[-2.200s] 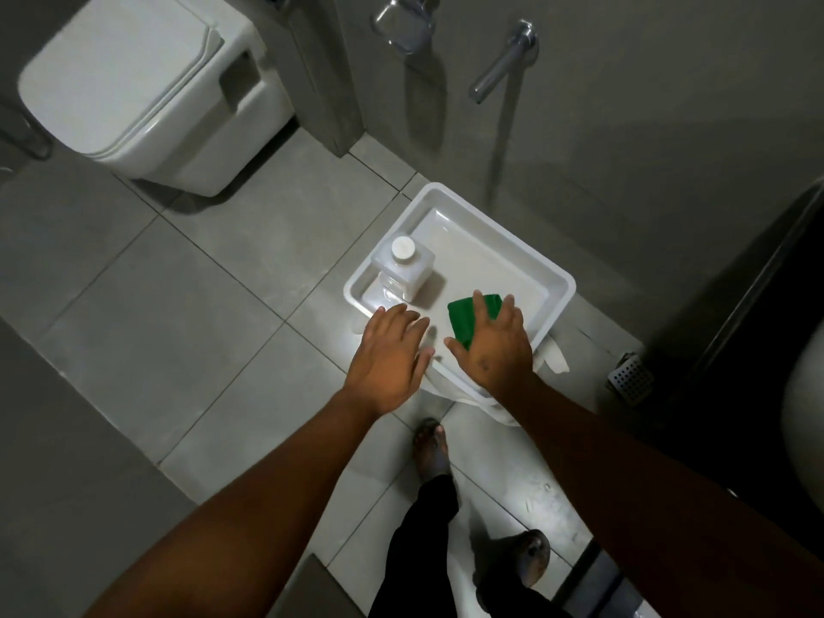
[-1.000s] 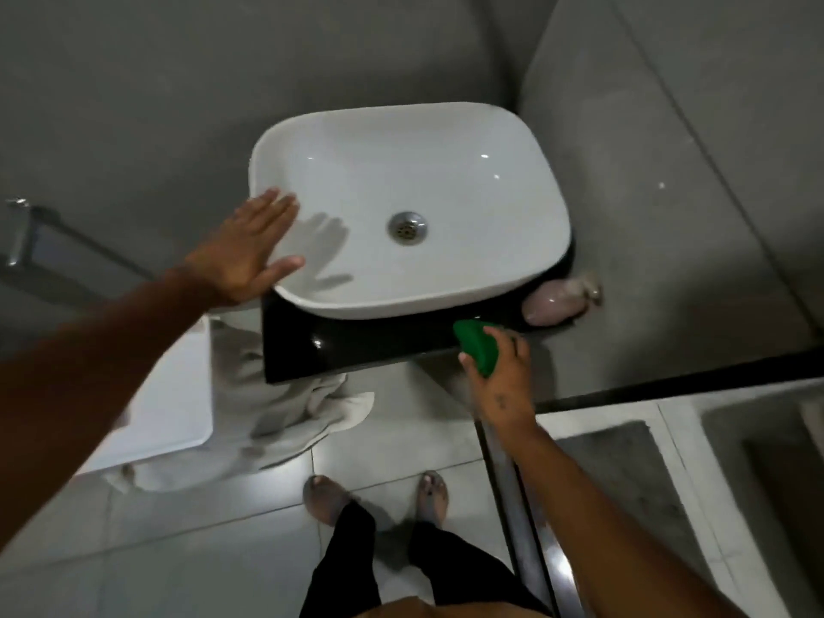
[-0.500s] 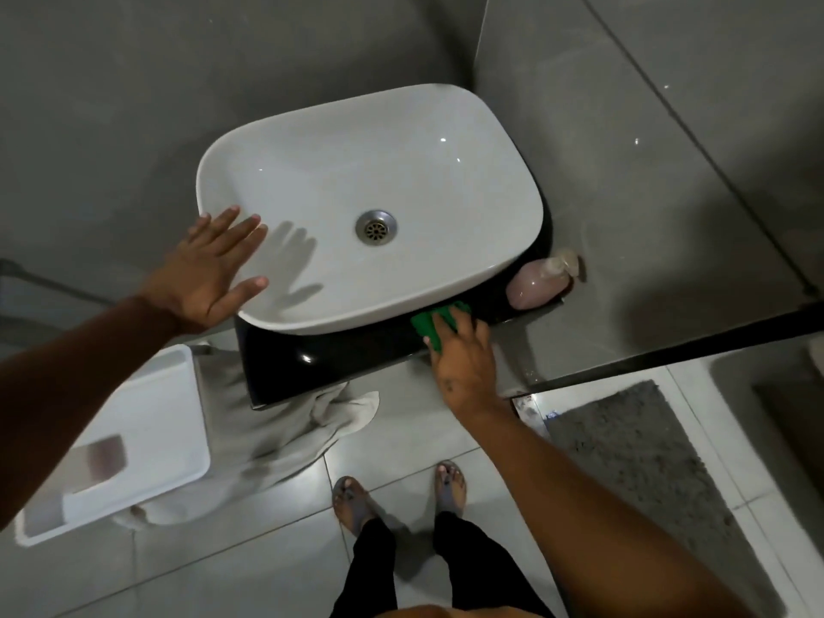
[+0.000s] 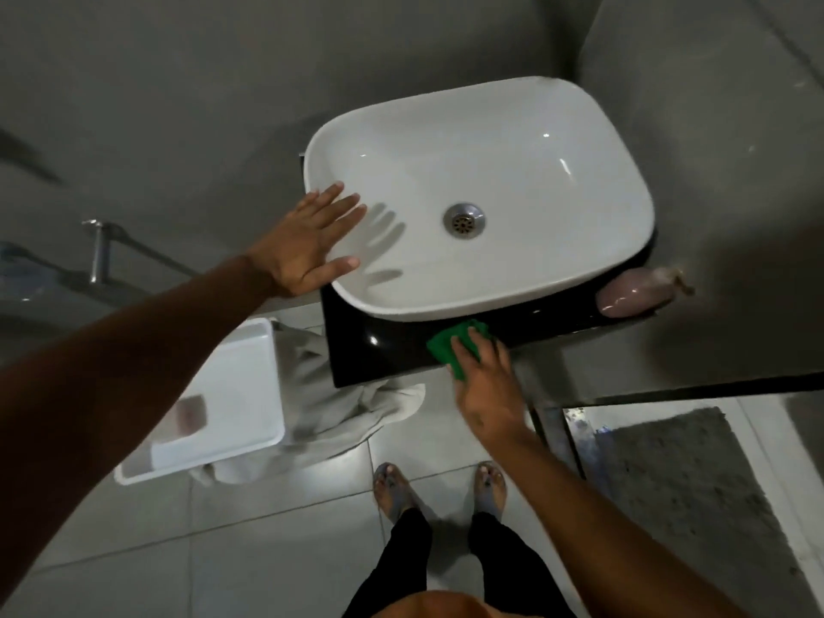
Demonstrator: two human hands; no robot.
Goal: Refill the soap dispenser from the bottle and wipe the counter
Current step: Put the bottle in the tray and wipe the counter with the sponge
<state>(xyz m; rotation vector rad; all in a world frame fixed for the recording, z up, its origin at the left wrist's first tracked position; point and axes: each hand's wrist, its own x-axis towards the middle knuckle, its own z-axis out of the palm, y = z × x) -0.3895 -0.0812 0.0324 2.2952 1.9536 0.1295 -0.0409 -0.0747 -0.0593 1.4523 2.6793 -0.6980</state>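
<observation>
On the glossy black desk [image 4: 379, 354] below the white oval ceramic basin [image 4: 526, 278], I press my right hand [image 4: 488, 390] flat on the green folded wiping cloth [image 4: 441, 347], fingers laid over it. My left hand [image 4: 312, 247] hovers at the basin's left rim, its grip spread wide and holding nothing. At the desk's right end sits the pink soap dispenser [image 4: 633, 292].

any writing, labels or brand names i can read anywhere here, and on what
None can be read.
The pink soap dispenser on the black counter: no label legible, too blurred.
The bottle in the white tub: a pinkish patch shows, blurred, no letters to make out.
The green sponge under the right hand and the white basin: no print visible.
</observation>
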